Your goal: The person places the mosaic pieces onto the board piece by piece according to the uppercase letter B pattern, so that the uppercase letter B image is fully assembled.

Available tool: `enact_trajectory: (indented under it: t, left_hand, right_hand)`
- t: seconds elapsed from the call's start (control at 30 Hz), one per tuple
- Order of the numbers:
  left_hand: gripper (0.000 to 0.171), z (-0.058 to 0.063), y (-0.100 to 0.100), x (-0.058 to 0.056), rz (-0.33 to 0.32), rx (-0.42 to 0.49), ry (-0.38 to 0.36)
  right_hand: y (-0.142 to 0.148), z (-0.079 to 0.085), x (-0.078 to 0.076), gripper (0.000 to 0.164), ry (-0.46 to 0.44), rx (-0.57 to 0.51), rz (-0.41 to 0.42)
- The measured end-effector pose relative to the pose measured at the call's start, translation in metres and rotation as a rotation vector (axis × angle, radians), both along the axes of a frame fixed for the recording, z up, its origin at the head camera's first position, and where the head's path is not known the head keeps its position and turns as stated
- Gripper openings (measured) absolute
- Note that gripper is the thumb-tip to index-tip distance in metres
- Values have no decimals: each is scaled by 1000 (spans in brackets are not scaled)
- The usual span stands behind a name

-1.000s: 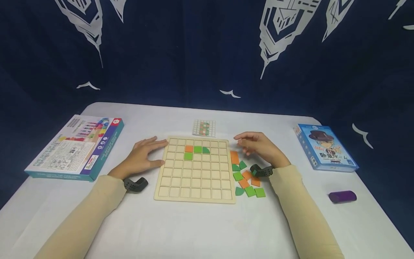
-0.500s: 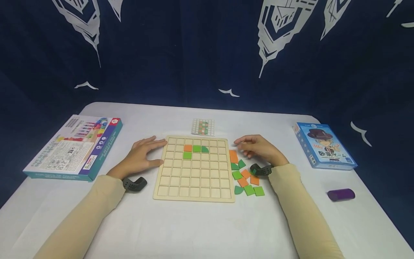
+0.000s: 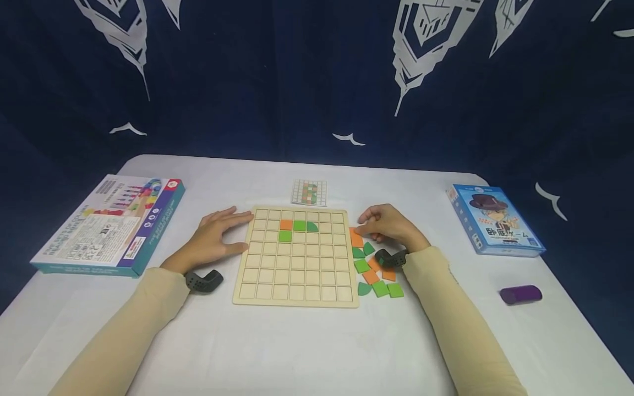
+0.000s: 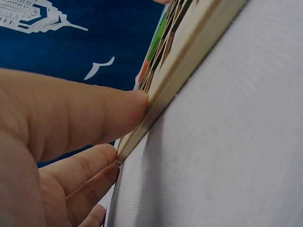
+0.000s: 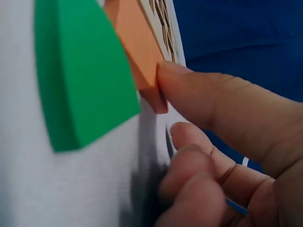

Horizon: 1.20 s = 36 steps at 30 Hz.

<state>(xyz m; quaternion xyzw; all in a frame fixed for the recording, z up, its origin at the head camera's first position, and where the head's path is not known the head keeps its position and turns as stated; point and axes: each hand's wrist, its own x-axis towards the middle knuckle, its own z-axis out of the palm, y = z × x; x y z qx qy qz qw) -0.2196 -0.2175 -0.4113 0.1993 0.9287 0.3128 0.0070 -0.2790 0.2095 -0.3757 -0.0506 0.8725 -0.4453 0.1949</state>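
Observation:
My left hand point(image 3: 213, 237) lies beside the wooden grid board point(image 3: 297, 262), thumb and fingertips at its left edge. In the left wrist view the thumb touches the board's rim point(image 4: 165, 90). My right hand point(image 3: 391, 225) is low over the table off the board's right side. Its thumb touches an orange tile point(image 5: 139, 42), with the other fingers loosely bent below and no pinch visible. A green rounded tile point(image 5: 90, 75) lies close by. On the board sit an orange square point(image 3: 286, 224), two light green squares point(image 3: 299, 225) and a dark green quarter-round tile point(image 3: 312, 226).
Several orange and green tiles point(image 3: 380, 289) lie loose by the board's right edge. Behind the board is a pattern card point(image 3: 309, 192). A large flat box point(image 3: 109, 225) lies at left; a blue box point(image 3: 495, 220) and a purple cylinder point(image 3: 521, 295) are at right.
My right hand has moved a little left and down onto the orange tile, its fingers bending closer together. My left hand stays at the board's edge. The head view has shifted slightly.

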Motion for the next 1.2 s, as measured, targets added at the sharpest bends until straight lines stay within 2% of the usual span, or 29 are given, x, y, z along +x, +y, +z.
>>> enact_trajectory:
  t: [0.3,0.43,0.57,0.67,1.03,1.2]
  left_hand:
    - [70,1,0,0,0,7,-1]
    - [70,2,0,0,-1,11,-2]
    - [70,1,-1,-1,-2,14,-1]
    - [70,0,0,-1,0,10,-3]
    - [71,0,0,0,3,9,-9]
    - [71,2,0,0,8,2,-15]
  right_hand:
    - [9,-3,-2,19,7,-4,-80]
    - [17,-1,-4,25,6,-20,-46]
    - [26,-2,-5,36,-14,-94,22]
    - [28,-5,-5,40,-27,-127,42]
    - [22,-6,-2,34,3,-39,1]
    - [23,-6,-3,34,1,-48,-3]
